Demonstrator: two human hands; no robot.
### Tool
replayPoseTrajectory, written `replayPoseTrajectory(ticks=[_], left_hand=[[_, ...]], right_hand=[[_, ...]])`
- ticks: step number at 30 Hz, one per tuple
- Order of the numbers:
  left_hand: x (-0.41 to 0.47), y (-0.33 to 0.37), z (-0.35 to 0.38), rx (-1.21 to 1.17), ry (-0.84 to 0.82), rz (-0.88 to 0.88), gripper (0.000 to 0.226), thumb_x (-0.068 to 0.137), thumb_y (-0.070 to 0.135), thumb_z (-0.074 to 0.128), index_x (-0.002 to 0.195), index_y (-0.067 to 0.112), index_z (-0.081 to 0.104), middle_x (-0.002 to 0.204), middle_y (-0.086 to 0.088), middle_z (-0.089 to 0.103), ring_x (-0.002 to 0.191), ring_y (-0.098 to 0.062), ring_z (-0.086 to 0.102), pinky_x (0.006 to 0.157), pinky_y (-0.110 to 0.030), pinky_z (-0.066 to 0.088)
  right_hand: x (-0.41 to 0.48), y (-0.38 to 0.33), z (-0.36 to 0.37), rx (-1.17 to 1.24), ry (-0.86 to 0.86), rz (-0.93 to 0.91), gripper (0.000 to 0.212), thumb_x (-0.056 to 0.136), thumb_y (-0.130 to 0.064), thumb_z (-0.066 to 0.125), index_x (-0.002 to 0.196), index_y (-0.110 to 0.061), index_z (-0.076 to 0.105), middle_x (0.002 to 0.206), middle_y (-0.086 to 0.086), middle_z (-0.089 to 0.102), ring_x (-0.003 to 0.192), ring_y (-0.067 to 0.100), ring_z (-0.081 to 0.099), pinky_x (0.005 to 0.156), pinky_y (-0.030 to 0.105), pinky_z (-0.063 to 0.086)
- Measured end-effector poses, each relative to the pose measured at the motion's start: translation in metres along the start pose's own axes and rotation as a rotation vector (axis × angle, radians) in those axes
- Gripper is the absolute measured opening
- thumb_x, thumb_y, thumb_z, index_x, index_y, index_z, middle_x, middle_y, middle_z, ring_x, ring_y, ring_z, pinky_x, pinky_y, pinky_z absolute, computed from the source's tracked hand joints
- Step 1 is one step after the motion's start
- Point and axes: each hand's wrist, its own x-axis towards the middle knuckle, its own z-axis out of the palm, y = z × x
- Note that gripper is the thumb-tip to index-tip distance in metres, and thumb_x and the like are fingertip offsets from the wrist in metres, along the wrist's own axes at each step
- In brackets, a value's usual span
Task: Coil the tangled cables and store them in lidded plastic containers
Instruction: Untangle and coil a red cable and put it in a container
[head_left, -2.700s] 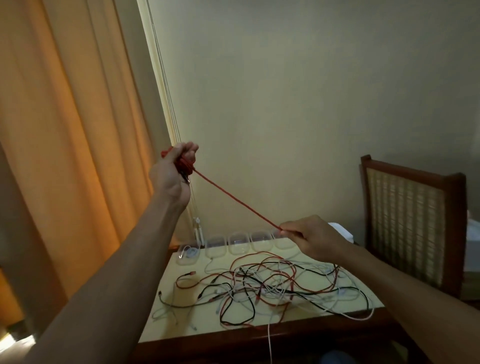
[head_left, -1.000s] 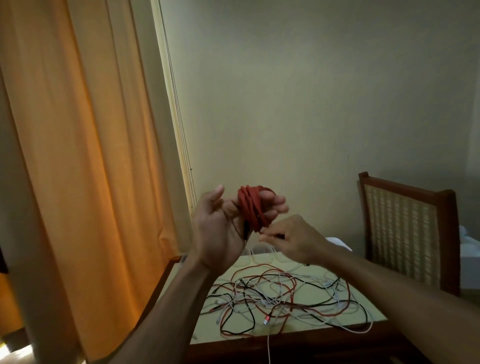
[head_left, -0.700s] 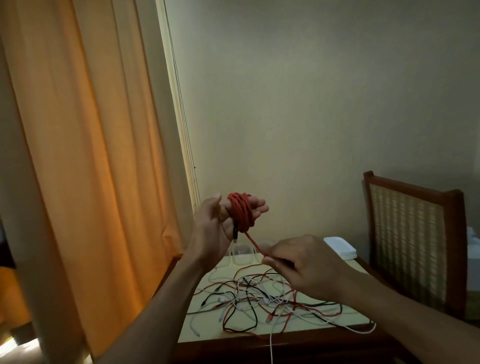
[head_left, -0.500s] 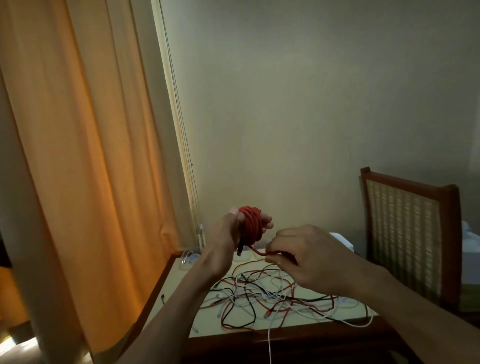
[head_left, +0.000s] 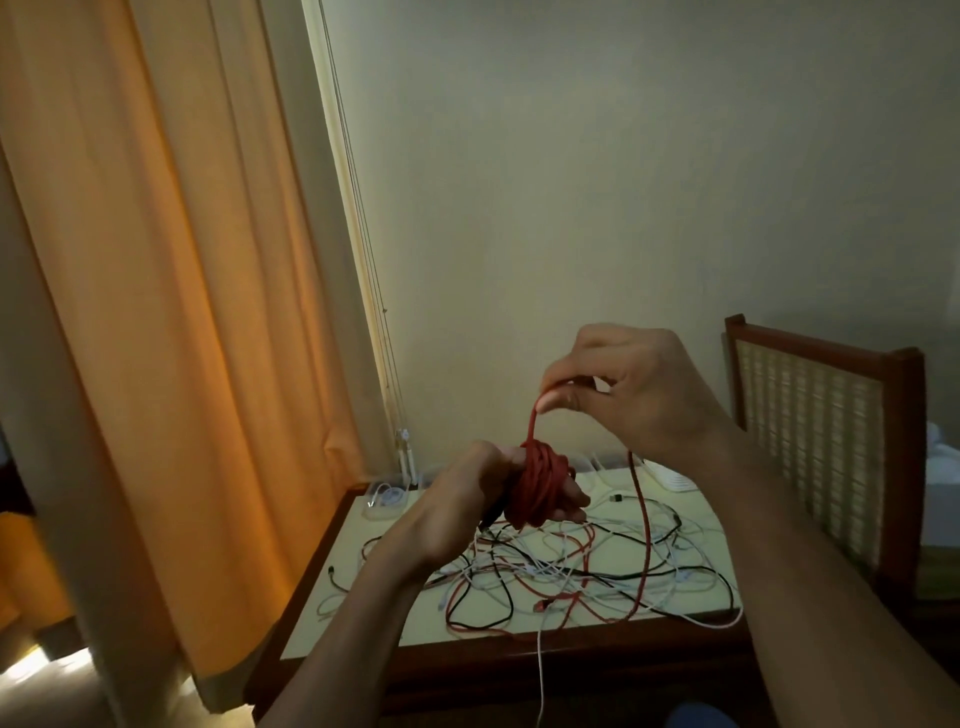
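Observation:
A red cable coil (head_left: 540, 483) is wound around the fingers of my left hand (head_left: 467, 504), held above the small table (head_left: 363, 587). My right hand (head_left: 628, 384) is raised above the coil and pinches the same red cable; one strand runs down to the coil, the other drops to the tangle. A tangle of red, black and white cables (head_left: 571, 571) lies spread over the tabletop. A clear plastic container (head_left: 387, 499) with a white cable inside stands at the table's back left corner; other containers behind my hands are mostly hidden.
An orange curtain (head_left: 156, 312) hangs at the left, close to the table's side. A wooden chair with a woven back (head_left: 821, 441) stands at the right. A white flat object (head_left: 675, 480) lies at the table's back right. One white cable hangs over the front edge.
My right hand has risen from beside the coil to above it, drawing the red cable up. My left hand with the coil has dropped lower, nearer the table.

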Motion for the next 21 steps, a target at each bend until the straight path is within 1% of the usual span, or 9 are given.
replayPoseTrajectory(ticks=[1, 3, 5, 6, 9, 12, 15, 17, 21], left_hand=[[-0.013, 0.022, 0.007, -0.073, 0.042, -0.015, 0.053, 0.089, 0.02, 0.029, 0.109, -0.017, 0.062, 0.107, -0.031, 0.062, 0.108, -0.035, 0.064, 0.085, -0.025, 0.054], [-0.025, 0.041, 0.014, -0.151, 0.073, 0.039, 0.051, 0.089, 0.016, 0.028, 0.105, -0.014, 0.066, 0.105, -0.031, 0.065, 0.107, -0.035, 0.063, 0.084, -0.022, 0.053], [-0.025, 0.028, 0.009, -0.219, 0.088, 0.033, 0.063, 0.101, 0.014, 0.016, 0.101, 0.014, 0.079, 0.1, -0.01, 0.075, 0.1, -0.022, 0.07, 0.087, -0.027, 0.054], [-0.027, 0.031, 0.011, -0.275, 0.066, 0.048, 0.068, 0.101, 0.018, 0.012, 0.098, 0.018, 0.08, 0.097, -0.007, 0.076, 0.096, -0.02, 0.071, 0.088, -0.03, 0.054], [-0.031, 0.033, 0.014, -0.464, 0.12, 0.105, 0.066, 0.096, 0.031, 0.018, 0.098, 0.001, 0.077, 0.098, -0.026, 0.073, 0.097, -0.036, 0.07, 0.09, -0.04, 0.054], [-0.029, 0.03, 0.013, -0.521, 0.189, 0.124, 0.068, 0.096, 0.032, 0.022, 0.107, -0.025, 0.06, 0.108, -0.047, 0.061, 0.106, -0.059, 0.06, 0.097, -0.05, 0.05], [-0.029, 0.035, 0.014, -0.577, 0.222, 0.124, 0.065, 0.097, 0.03, 0.025, 0.097, -0.013, 0.073, 0.1, -0.039, 0.068, 0.099, -0.048, 0.067, 0.089, -0.041, 0.057], [-0.028, 0.037, 0.017, -0.613, 0.28, 0.106, 0.061, 0.093, 0.033, 0.029, 0.091, -0.002, 0.079, 0.095, -0.031, 0.072, 0.096, -0.038, 0.07, 0.084, -0.034, 0.059], [-0.027, 0.047, 0.017, -0.636, 0.292, 0.193, 0.065, 0.095, 0.037, 0.027, 0.106, -0.006, 0.075, 0.11, -0.031, 0.07, 0.107, -0.042, 0.067, 0.093, -0.036, 0.057]], right_hand=[[0.0, 0.003, 0.003, 0.064, 0.045, 0.042, 0.016, 0.078, -0.029, 0.083, 0.088, -0.017, 0.082, 0.078, -0.004, 0.068, 0.065, 0.009, 0.057, 0.061, 0.024, 0.046], [-0.003, 0.007, 0.011, 0.18, 0.085, 0.137, 0.014, 0.078, -0.025, 0.084, 0.09, -0.017, 0.082, 0.08, -0.005, 0.07, 0.068, 0.013, 0.061, 0.062, 0.031, 0.049], [-0.007, 0.009, 0.023, 0.286, 0.082, 0.204, 0.013, 0.081, -0.022, 0.082, 0.092, -0.016, 0.082, 0.083, -0.005, 0.073, 0.074, 0.018, 0.067, 0.067, 0.037, 0.053], [-0.009, 0.01, 0.03, 0.348, 0.078, 0.23, 0.013, 0.082, -0.02, 0.081, 0.093, -0.014, 0.082, 0.084, -0.004, 0.073, 0.076, 0.017, 0.068, 0.069, 0.035, 0.055], [-0.019, 0.016, 0.046, 0.446, 0.06, 0.293, 0.013, 0.087, -0.017, 0.076, 0.098, -0.015, 0.081, 0.086, -0.005, 0.074, 0.078, 0.015, 0.069, 0.073, 0.029, 0.055], [-0.031, 0.026, 0.055, 0.432, 0.049, 0.329, 0.015, 0.089, -0.021, 0.073, 0.102, -0.018, 0.079, 0.086, -0.002, 0.074, 0.079, 0.019, 0.069, 0.073, 0.039, 0.056], [-0.04, 0.03, 0.059, 0.422, 0.035, 0.347, 0.018, 0.089, -0.02, 0.071, 0.105, -0.016, 0.08, 0.086, -0.001, 0.074, 0.08, 0.02, 0.069, 0.073, 0.042, 0.055], [-0.044, 0.029, 0.061, 0.447, 0.024, 0.372, 0.019, 0.088, -0.018, 0.07, 0.104, -0.016, 0.08, 0.084, -0.007, 0.073, 0.079, 0.013, 0.069, 0.071, 0.033, 0.055], [-0.056, 0.024, 0.068, 0.413, -0.01, 0.379, 0.014, 0.089, -0.026, 0.07, 0.099, -0.025, 0.079, 0.076, -0.015, 0.068, 0.072, 0.007, 0.062, 0.068, 0.021, 0.048]])
